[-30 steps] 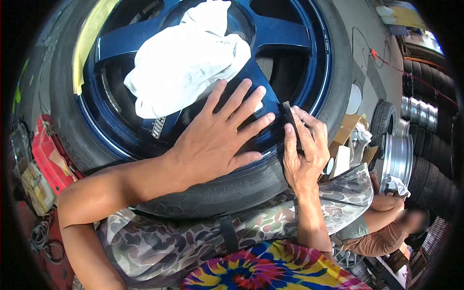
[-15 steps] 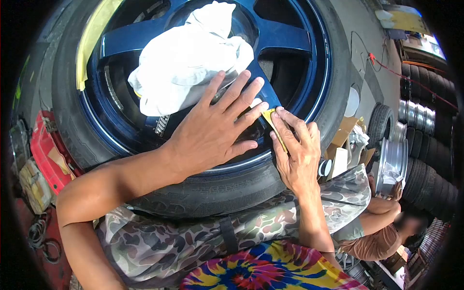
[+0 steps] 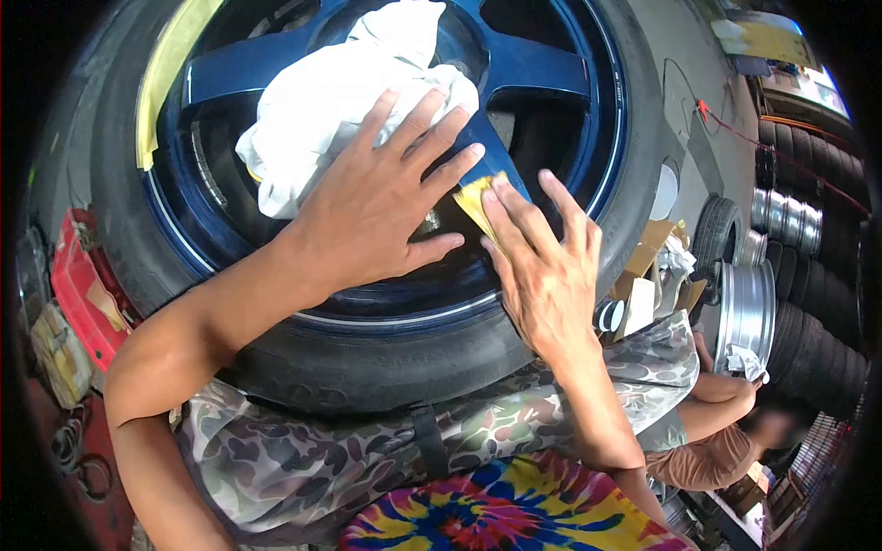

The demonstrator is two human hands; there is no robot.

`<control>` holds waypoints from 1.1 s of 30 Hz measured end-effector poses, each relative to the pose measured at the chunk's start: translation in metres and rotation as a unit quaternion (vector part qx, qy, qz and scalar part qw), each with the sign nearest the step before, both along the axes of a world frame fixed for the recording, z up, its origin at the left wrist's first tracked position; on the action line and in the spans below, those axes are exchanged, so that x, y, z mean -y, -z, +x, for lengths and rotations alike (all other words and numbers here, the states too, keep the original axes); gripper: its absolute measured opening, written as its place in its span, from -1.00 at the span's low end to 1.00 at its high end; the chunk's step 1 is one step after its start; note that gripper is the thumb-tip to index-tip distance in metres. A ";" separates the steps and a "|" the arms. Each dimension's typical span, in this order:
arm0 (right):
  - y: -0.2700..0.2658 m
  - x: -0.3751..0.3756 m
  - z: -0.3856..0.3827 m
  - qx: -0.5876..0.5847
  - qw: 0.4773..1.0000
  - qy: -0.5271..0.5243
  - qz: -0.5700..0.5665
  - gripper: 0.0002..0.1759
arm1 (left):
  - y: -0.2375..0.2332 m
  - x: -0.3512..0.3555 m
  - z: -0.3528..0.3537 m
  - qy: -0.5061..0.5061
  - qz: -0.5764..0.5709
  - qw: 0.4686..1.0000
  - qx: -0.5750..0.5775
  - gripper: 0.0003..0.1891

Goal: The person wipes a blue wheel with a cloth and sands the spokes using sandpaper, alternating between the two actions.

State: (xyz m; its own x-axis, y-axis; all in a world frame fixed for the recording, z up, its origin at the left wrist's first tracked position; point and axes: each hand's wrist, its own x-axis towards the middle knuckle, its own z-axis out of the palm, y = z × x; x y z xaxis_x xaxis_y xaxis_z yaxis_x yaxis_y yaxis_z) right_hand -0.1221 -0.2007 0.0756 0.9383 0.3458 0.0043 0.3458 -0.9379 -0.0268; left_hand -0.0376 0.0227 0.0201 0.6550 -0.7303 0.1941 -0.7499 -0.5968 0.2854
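Item 1. Yellow folded paper-like sheet (image 3: 474, 204), a little above and right of frame centre, by lower end of straight glossy blue metal spoke (image 3: 497, 154). Abrasive or plain: can't tell.

Item 2. R hand (image 3: 548, 275), bare, right of centre. Grip closed on sheet, thumb on near side, first two fingers over top; other fingers fanned out to right.

Item 3. L hand (image 3: 363, 202), bare, left of centre. Grip open, nothing held, fingers spread, tips in front of cloth; touching or just above, can't tell.

Item 4. Crumpled white fabric cloth (image 3: 340, 119), upper centre, over middle of wheel.

Item 5. Round dark-blue metal wheel (image 3: 537, 66), upper half of frame, face up, w/ thick black rubber tyre (image 3: 395, 365) around it.

Item 6. Long pale-yellow strip (image 3: 170, 83), upper left, along edge betw. wheel & tyre.

Handling notes (judgement; step in hand apparently rubbing by spoke): lay sheet flat under finger pads, not on its folded edge. Press evenly, lightly; use short strokes along spoke length. Ease off at spoke edges, where pressure could bite. Refold to fresh face when worn or clogged. Brace wheel w/ L hand, fingers clear of stroke path.
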 end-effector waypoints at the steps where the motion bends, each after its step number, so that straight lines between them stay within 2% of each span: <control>1: 0.003 -0.003 0.005 0.006 1.000 -0.003 -0.006 -0.41 | 0.000 0.000 0.001 0.001 0.004 1.000 -0.013 -0.10; 8: -0.007 0.001 -0.008 -0.019 1.000 -0.001 -0.014 -0.45 | -0.002 0.000 -0.002 0.008 0.001 1.000 -0.013 -0.05; 14: -0.012 0.013 -0.009 -0.014 0.998 -0.003 0.054 -0.57 | 0.004 0.001 -0.003 0.018 -0.010 0.999 -0.026 -0.06; 15: -0.014 0.019 -0.011 0.000 0.994 0.015 0.107 -0.60 | 0.002 0.003 -0.005 0.025 -0.016 0.999 -0.029 -0.08; 16: -0.017 0.021 -0.015 -0.012 0.978 0.089 0.191 -0.62 | 0.000 0.004 -0.007 0.032 -0.020 0.999 -0.030 -0.10; 18: -0.019 0.027 -0.013 -0.010 0.959 0.162 0.232 -0.65 | -0.005 0.008 -0.014 0.050 -0.018 0.998 -0.030 -0.11; 20: -0.019 0.025 -0.005 0.004 0.961 0.149 0.232 -0.65 | -0.007 0.008 -0.015 0.069 -0.016 0.997 -0.030 -0.13; 22: -0.015 0.019 0.002 0.033 0.978 0.067 0.196 -0.65 | -0.005 0.006 -0.015 0.054 -0.034 0.997 -0.035 -0.13; 26: -0.005 0.013 0.001 0.015 0.979 0.029 0.201 -0.53 | -0.008 -0.001 -0.005 -0.015 -0.028 0.999 0.019 -0.27; 27: -0.001 0.014 0.001 0.009 0.981 0.024 0.193 -0.40 | -0.005 -0.002 -0.003 -0.027 -0.045 0.998 0.030 -0.32; 28: -0.001 0.014 0.000 0.009 0.981 0.024 0.193 -0.40 | -0.005 -0.002 -0.003 -0.027 -0.045 0.998 0.030 -0.32; 30: -0.006 0.009 0.000 -0.044 0.988 0.053 0.139 -0.30 | -0.004 -0.001 -0.003 -0.008 -0.035 0.999 0.026 -0.35; 31: -0.004 0.012 0.001 -0.032 0.990 0.042 0.132 -0.23 | -0.005 0.000 -0.004 -0.008 -0.035 0.999 0.026 -0.35; 33: -0.001 0.015 0.000 -0.021 0.992 0.030 0.119 -0.23 | -0.008 0.001 -0.006 0.075 -0.065 0.995 0.010 -0.41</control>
